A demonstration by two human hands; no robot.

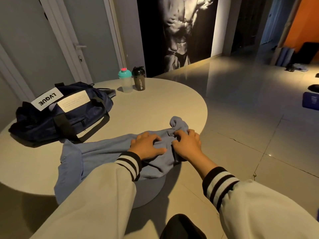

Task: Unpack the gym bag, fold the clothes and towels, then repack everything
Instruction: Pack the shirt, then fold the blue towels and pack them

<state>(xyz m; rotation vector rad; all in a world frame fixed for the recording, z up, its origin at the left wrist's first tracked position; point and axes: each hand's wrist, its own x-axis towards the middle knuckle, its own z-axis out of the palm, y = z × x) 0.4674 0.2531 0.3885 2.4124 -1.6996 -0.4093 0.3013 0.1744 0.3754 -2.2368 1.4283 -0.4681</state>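
Observation:
A light blue garment (96, 152) lies crumpled across the near edge of the round table (155, 104), partly hanging off it. My left hand (146, 145) rests on the cloth with fingers spread and bent. Beside it, my right hand (186, 142) has its fingers curled into a bunched fold of the same garment. A navy gym bag (62, 111) with white labels and black straps sits slumped at the table's left, apart from both hands.
A clear shaker with a teal lid (125, 81) and a black shaker bottle (139, 78) stand at the table's far edge. Glossy tiled floor (250, 109) spreads to the right, with dark items at the far right. Doors stand behind the table.

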